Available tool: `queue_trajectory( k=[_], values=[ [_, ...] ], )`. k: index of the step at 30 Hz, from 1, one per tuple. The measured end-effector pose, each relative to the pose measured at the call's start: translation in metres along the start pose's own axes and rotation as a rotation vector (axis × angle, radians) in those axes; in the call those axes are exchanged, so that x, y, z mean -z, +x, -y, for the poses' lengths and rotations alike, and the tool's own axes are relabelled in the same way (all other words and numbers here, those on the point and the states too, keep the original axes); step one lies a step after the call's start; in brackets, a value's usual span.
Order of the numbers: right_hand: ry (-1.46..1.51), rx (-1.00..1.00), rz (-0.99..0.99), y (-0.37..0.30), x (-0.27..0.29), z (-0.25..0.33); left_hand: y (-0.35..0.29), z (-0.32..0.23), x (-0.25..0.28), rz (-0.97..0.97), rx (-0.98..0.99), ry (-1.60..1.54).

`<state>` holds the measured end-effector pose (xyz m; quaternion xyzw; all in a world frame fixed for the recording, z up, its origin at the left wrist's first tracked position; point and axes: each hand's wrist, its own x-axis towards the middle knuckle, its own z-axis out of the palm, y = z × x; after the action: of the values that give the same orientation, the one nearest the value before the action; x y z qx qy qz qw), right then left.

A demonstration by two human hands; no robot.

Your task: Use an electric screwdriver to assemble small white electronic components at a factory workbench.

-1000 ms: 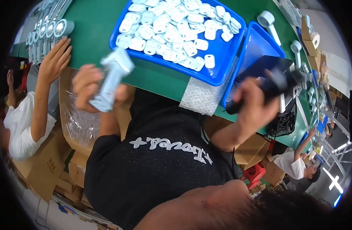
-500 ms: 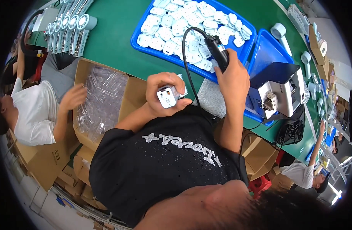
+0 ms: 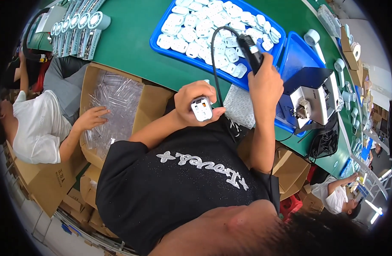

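Observation:
My left hand (image 3: 194, 102) is closed around a white plastic housing (image 3: 201, 109), whose end with small square openings faces up; the rest of it is hidden in the fingers. Raised over the near edge of the blue tray (image 3: 159, 50), my right hand (image 3: 265, 87) grips a black electric screwdriver (image 3: 252, 52). Its black cable (image 3: 214, 64) loops from the top end down past my left hand. The screwdriver is apart from the housing. Many small white plastic covers (image 3: 204, 30) lie heaped in the tray.
A cardboard box of clear plastic pieces (image 3: 115, 102) stands at left, with a co-worker's hand (image 3: 93, 117) over it. White handheld fans (image 3: 93, 25) lie in a row at far left. A screw feeder (image 3: 309, 104) and bubble wrap (image 3: 238, 106) are at right.
Both hands have shifted slightly right, with the housing and screwdriver still held. The co-worker's hand at left has moved lower over the clear pieces.

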<state>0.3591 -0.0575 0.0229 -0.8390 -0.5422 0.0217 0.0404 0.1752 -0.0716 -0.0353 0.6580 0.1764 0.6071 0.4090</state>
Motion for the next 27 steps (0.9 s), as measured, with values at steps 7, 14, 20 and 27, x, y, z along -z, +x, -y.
queue_trajectory(
  k=[7, 14, 20, 27],
  values=[
    [1.083, -0.072, -0.108, -0.022, 0.054, -0.031, 0.006, -0.014, -0.016, -0.029, 0.081, -0.263],
    [1.580, -0.084, 0.052, -0.105, 0.064, -0.037, 0.034, -0.031, -0.068, 0.099, 0.093, -0.093],
    [1.583, -0.215, -0.130, -0.098, 0.030, -0.073, 0.035, -0.013, -0.095, 0.444, 0.104, -0.181],
    [1.513, 0.303, -0.954, -0.032, 0.071, -0.125, 0.030, 0.013, -0.108, 0.461, 0.107, -0.185]
  ],
)
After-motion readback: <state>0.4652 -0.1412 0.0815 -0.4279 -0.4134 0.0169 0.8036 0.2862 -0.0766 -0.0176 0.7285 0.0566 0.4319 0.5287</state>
